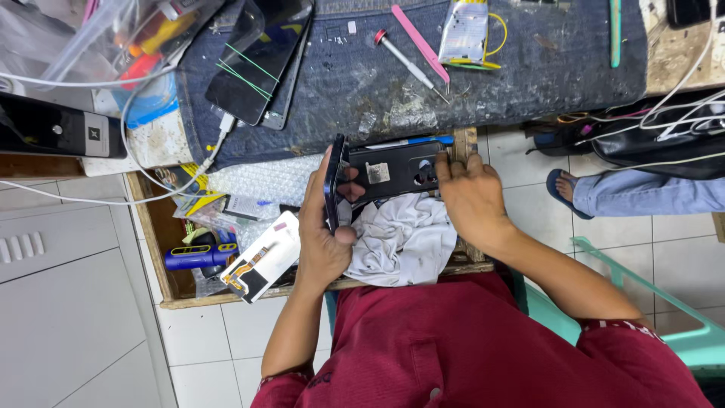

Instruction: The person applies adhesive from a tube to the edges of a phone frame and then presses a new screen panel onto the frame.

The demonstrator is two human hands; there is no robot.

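My left hand [321,227] grips a dark phone [333,181] held on edge, its screen side lifted away from the body. My right hand [468,193] rests its fingers on the phone's black back shell [393,172], near the camera holes. Both hands hover over an open wooden drawer [170,291], with a crumpled white cloth [404,242] just beneath them. On the denim-covered bench [529,60] above lie a red-capped screwdriver [408,64] and a pink pry tool [419,41].
A phone with a cracked screen [253,64] is plugged into a white cable [136,162]. The drawer holds a blue tool [198,257], a loose display part [260,264] and bubble wrap [260,181]. Another person's sandalled foot [563,189] is at the right.
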